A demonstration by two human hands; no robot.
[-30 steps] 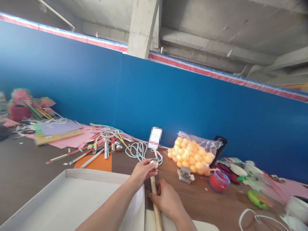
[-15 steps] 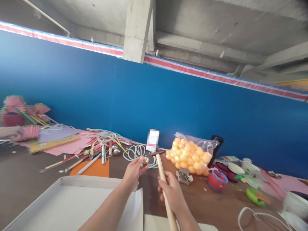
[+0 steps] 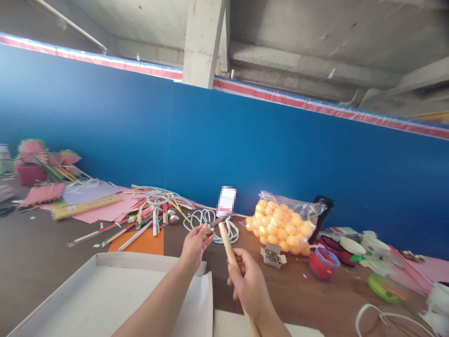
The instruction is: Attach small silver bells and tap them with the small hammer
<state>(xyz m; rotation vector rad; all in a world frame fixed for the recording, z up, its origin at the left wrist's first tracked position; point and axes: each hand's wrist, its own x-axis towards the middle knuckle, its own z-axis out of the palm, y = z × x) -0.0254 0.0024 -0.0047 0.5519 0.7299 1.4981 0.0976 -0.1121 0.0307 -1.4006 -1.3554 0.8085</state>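
Note:
Between the fingertips of my left hand (image 3: 193, 244) is a small shiny metal ball (image 3: 209, 228), partly covered by the fingers. My right hand (image 3: 247, 280) is wrapped round the pale wooden handle (image 3: 228, 244) of a hammer, which slants up and to the left. The dark hammer head (image 3: 219, 221) lies right beside the ball; whether they touch I cannot tell. Behind both hands, a coiled pale blue cord (image 3: 229, 235) rests on the brown table (image 3: 224, 262). Below my left forearm sits a shallow white box (image 3: 115, 290).
A clear bag of orange balls (image 3: 280, 224) stands behind a small box of metal pieces (image 3: 272, 255). Rolls of tape (image 3: 324, 263) are further right. Sticks and straws (image 3: 154, 215), coloured paper and two metal balls (image 3: 173, 216) lie left. Another person's hand (image 3: 5, 193) shows at the left edge.
The hammer head has moved left, up against or close to the ball in my left hand. The view has shifted slightly, and the other person's hand has drawn back leftward from the pink folded paper.

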